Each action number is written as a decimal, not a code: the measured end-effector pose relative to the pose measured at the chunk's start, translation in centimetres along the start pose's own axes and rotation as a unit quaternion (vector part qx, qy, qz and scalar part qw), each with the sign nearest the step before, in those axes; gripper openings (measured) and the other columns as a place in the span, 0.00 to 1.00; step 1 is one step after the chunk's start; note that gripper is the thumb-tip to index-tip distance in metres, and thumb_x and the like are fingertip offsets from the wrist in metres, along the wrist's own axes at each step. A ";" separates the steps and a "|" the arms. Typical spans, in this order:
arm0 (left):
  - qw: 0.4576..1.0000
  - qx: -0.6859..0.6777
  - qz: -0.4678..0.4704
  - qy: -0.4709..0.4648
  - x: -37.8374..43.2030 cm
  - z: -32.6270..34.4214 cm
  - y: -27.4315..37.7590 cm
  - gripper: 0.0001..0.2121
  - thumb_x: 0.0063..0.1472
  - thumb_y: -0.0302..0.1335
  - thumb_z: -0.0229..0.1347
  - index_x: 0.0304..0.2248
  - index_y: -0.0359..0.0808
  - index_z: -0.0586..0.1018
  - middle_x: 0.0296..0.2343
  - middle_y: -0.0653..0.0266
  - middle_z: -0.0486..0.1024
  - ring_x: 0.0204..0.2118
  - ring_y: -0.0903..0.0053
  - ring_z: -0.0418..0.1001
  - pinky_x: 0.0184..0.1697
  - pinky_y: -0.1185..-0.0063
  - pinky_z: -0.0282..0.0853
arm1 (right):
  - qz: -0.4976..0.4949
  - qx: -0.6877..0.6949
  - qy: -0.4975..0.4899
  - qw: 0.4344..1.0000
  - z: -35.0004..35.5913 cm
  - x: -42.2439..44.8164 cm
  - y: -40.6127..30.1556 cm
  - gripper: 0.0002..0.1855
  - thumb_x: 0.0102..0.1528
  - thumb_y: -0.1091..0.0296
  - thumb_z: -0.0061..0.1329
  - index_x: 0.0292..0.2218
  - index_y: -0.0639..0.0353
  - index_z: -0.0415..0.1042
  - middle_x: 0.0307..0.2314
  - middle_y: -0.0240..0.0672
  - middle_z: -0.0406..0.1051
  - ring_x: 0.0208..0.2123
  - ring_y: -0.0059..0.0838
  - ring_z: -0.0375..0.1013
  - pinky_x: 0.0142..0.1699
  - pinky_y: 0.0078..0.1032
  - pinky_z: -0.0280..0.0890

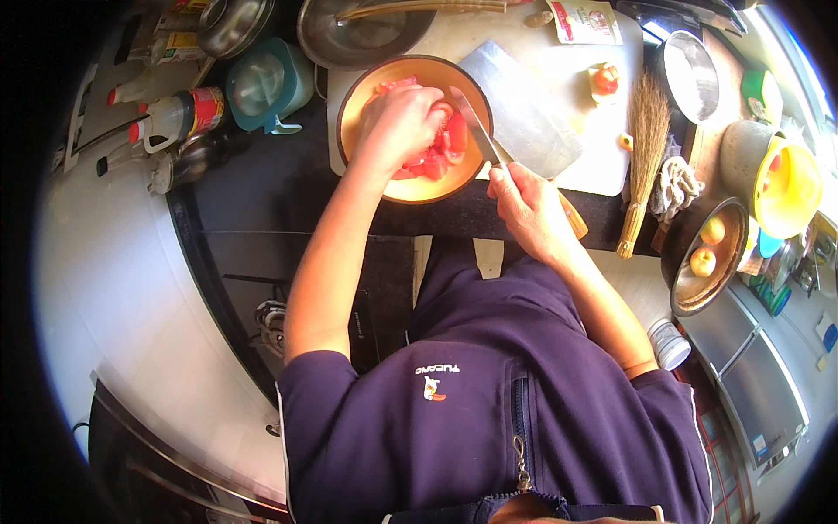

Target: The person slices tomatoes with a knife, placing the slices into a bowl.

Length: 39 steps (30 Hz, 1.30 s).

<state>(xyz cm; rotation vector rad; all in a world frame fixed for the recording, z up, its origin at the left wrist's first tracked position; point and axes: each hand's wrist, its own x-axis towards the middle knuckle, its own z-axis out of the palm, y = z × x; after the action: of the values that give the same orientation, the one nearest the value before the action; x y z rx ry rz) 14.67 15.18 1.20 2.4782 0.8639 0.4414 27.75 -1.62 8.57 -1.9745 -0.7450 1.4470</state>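
Observation:
My left hand (402, 124) is inside an orange bowl (353, 154) with a dark rim, its fingers curled on a tomato piece (448, 119). Several red chunks of cut tomato (429, 164) lie below it. In my right hand (530, 206) is a small knife (476, 128), its blade pointing up and left across the bowl's right side. Under and beside that hand lies a cleaver (524, 108) with a broad metal blade. Its wooden handle (573, 215) sticks out past the near edge of the white cutting board (605, 173).
A metal wok (366, 42) with chopsticks (419, 8) stands behind the bowl. At left are a teal lidded container (262, 85) and bottles (190, 114). A straw brush (641, 144) and a pan (677, 291) holding two round fruits lie right. Tomato scraps (605, 82) sit on the board.

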 end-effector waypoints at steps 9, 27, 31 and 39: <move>0.946 -0.252 -0.198 -0.041 -1.1 -2.3 -0.8 0.05 0.51 0.21 0.59 0.27 0.29 0.76 0.23 0.66 0.76 0.26 0.82 0.74 0.29 0.84 0.68 | -0.003 -0.004 0.019 1.000 -1.6 -0.4 1.4 0.21 0.60 0.53 0.38 0.27 0.64 0.68 0.16 0.37 0.65 0.21 0.28 0.66 0.30 0.26 0.62; 0.874 -0.334 -0.301 0.183 -4.7 -1.2 4.0 0.07 0.52 0.15 0.55 0.33 0.25 0.76 0.26 0.64 0.76 0.28 0.85 0.73 0.33 0.87 0.69 | -0.152 -0.161 0.053 0.974 3.4 -0.1 0.0 0.16 0.59 0.58 0.39 0.28 0.63 0.63 0.16 0.53 0.68 0.21 0.54 0.69 0.27 0.43 0.64; 0.876 -0.320 -0.302 0.198 -4.5 -1.0 4.2 0.06 0.52 0.14 0.55 0.32 0.26 0.76 0.27 0.64 0.76 0.29 0.85 0.74 0.33 0.87 0.70 | -0.145 -0.159 0.053 0.975 3.7 0.0 0.3 0.16 0.60 0.59 0.39 0.27 0.62 0.62 0.15 0.53 0.67 0.20 0.54 0.69 0.26 0.43 0.64; 0.860 -0.354 -0.268 0.252 -5.5 -1.8 4.3 0.08 0.54 0.15 0.55 0.36 0.24 0.74 0.30 0.60 0.75 0.30 0.82 0.74 0.35 0.85 0.71 | -0.106 -0.167 0.015 0.980 3.7 0.7 1.4 0.16 0.59 0.59 0.38 0.28 0.64 0.64 0.16 0.54 0.67 0.22 0.55 0.69 0.29 0.45 0.64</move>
<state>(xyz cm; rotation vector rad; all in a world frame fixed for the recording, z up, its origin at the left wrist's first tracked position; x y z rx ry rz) 11.90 9.26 4.19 1.3831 1.2551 1.0079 24.55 -1.62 6.27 -2.0770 -1.2097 1.2260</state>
